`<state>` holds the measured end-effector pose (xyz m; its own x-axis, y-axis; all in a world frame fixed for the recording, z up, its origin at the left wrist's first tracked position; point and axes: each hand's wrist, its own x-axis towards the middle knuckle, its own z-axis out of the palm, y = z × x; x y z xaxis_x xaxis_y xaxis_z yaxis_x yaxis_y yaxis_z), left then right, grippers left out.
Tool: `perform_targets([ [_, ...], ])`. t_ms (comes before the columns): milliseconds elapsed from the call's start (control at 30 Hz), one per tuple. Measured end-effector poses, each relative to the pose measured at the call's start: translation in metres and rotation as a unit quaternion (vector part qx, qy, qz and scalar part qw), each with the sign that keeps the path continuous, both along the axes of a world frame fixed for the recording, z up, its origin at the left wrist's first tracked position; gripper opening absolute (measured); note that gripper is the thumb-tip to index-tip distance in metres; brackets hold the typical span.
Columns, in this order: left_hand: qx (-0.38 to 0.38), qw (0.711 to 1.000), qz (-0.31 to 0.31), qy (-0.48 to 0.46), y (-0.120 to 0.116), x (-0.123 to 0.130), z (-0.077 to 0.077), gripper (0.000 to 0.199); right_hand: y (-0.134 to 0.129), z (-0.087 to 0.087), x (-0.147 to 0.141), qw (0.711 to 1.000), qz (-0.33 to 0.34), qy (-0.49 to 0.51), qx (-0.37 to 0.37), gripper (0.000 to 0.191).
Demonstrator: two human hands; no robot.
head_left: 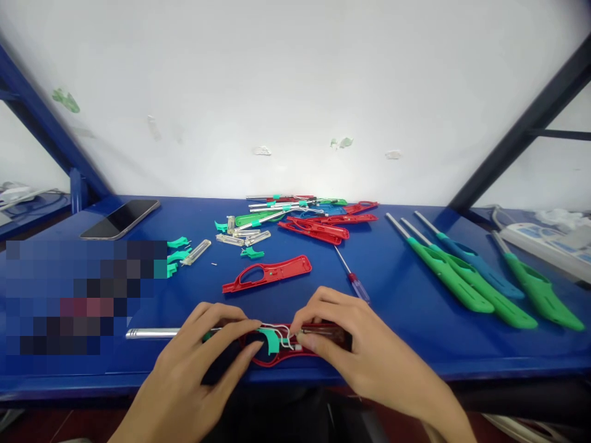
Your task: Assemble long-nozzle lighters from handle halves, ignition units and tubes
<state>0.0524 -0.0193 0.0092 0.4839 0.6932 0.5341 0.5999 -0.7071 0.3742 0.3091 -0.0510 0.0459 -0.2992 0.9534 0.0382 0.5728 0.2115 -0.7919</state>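
Observation:
A red lighter half-shell point(265, 363) lies open near the table's front edge, with a green trigger piece point(272, 341) and white wires point(282, 332) in it. My left hand point(203, 357) grips the shell's left part, where a silver tube point(152, 333) sticks out to the left. The fingertips of my right hand point(341, 344) are pinched at the white wire beside a dark part point(329, 333) in the shell; what exactly they hold is too small to tell. Just beyond my hands lies another red half-shell point(277, 271).
A screwdriver point(357, 286) lies behind my right hand. Several assembled lighters point(452, 277) are at the right. Red shells point(318, 231), clear tanks point(198, 252) and green pieces point(253, 253) lie farther back. A phone point(120, 219) is at the back left. Part of the left side is pixelated.

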Motion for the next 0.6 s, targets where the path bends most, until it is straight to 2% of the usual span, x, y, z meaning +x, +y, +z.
perform_targets([
  [600, 0.023, 1.000, -0.009, -0.004, 0.0012, 0.0009, 0.0057, 0.014, -0.0022, -0.0016, 0.0036, 1.000, 0.001, 0.010, 0.025, 0.018],
])
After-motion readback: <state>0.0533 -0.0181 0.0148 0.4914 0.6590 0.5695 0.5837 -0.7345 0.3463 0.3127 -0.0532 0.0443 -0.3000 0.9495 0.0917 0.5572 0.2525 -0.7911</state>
